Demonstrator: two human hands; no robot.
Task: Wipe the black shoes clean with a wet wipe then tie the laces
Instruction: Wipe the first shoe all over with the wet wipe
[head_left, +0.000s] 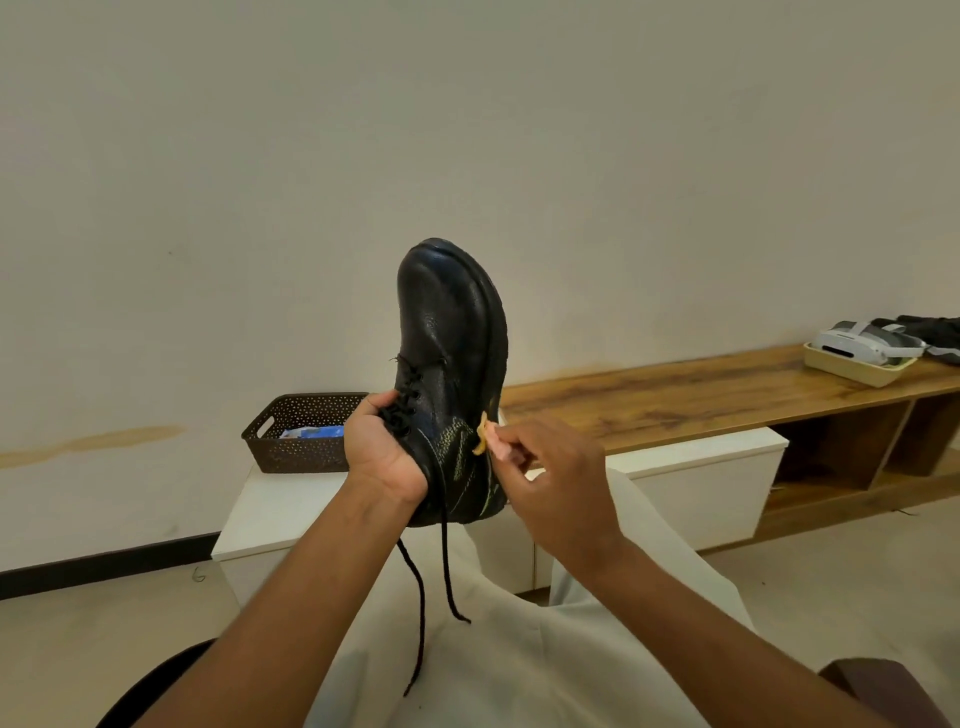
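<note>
We hold the black shoe (451, 364) up in front of us, toe pointing upward, above our lap in light trousers (498, 665). Our left hand (384, 452) grips it around the collar and lace area, thumb curled over the eyelets, and so hides much of the tongue and lacing from us. The two loose laces (418, 587) hang untied below the heel, dangling in front of our legs. Our right hand (550, 483) pinches a small, crumpled yellowish scrap (483, 432) between thumb and fingertips and presses it against the side of the shoe near the sole edge; whether this scrap is the wet wipe we cannot tell for certain. Behind the shoe stands a low white cabinet (706, 483), partly blocked by our arms and the shoe itself. On its left end sits a dark brown perforated basket (291, 441) holding a blue-and-white packet (314, 432). To the right runs a wooden shelf unit (727, 395), and at its far end a cream tray (852, 366) carries a white headset (862, 343), with dark fabric (930, 332) just beside it.
</note>
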